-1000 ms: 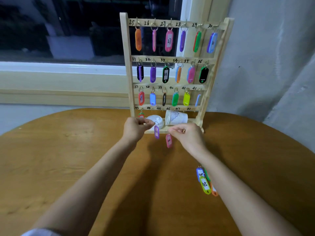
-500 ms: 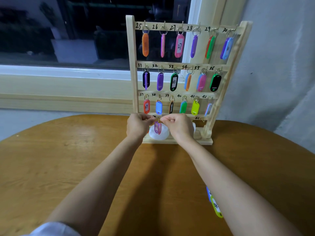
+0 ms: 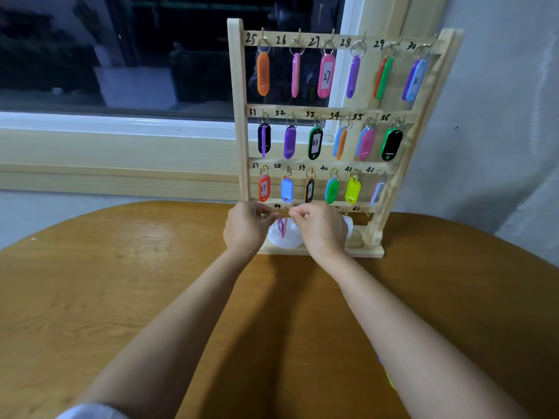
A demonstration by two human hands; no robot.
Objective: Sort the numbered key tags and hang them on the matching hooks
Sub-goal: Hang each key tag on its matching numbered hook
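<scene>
By a dark window, over the wooden table, left hand and right hand pinch a purple tag.

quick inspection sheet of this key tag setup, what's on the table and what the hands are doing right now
surface: round wooden table, carries the rack
job's things: wooden rack upright, hooks 25 to 42 all hold tags; purple and pink tags hang at the bottom rail by 44; hook by 48 bare
clutter: white cups lying on the rack's base, partly hidden
hands: left hand and right hand both pinch at those tags' ring
cables: nothing seen
surroundings: dark window, grey wall
</scene>
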